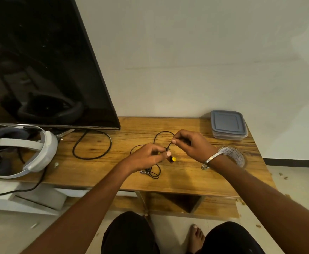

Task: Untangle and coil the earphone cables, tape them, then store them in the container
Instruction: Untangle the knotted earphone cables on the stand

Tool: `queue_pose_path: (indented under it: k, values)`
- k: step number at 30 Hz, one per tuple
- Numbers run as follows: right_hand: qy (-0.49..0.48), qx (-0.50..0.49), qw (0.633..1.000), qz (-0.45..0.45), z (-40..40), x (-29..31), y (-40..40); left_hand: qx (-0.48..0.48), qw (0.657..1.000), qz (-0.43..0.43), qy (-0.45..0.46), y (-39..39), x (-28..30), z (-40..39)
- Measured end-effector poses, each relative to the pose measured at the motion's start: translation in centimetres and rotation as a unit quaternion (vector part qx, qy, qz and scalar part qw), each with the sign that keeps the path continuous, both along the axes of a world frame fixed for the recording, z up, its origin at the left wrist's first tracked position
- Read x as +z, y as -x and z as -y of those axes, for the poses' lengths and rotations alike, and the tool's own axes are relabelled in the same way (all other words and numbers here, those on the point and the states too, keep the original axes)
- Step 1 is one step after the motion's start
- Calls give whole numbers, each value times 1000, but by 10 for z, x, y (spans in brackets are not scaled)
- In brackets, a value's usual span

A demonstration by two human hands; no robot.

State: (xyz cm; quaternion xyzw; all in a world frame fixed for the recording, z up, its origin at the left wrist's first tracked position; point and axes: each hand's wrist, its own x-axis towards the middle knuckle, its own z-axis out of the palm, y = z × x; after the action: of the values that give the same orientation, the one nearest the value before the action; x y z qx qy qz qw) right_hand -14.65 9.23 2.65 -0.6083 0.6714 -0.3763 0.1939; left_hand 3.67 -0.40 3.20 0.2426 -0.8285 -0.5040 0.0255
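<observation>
Both hands are raised just above the wooden table (113,173), working one black earphone cable (160,133). The left hand (148,155) has its fingers curled and pinches the cable near a small knot; a trace of yellow shows at its fingertips. The right hand (190,145) pinches the same cable between thumb and forefinger, slightly higher and just beside the left. A bangle (209,160) sits on the right wrist.

From the pinch points the cable rises in a loop toward the wall, then drops to the table. The remainder lies in a loose tangle (152,172) under the left wrist. A yellow earbud (173,159) hangs or lies between the two hands; which of the two cannot be told.

The container (229,125), lid on, stands at the table's far right corner, well apart from the cable. A tape roll (235,154) lies flat behind the right wrist.

To the left stand a dark TV (39,61), its power cord (93,143) looped on the table, and a white headset (21,153).
</observation>
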Motion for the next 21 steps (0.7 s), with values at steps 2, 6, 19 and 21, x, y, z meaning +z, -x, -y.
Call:
queue_pose_path:
  k: [2, 6, 19, 21]
  values:
    - [10, -1, 1000, 7, 0, 1, 0, -4, 999, -12, -38, 1, 4, -3]
    - [19, -4, 1000, 9, 1, -2, 3, 15, 980, -64, -190, 4, 13, -8]
    - [-62, -13, 998, 0, -8, -16, -9, 73, 863, -268, -421, 17, 25, -7]
    - [-68, -3, 998, -6, -7, -16, -14, 84, 861, -279, -418, 20, 25, -7]
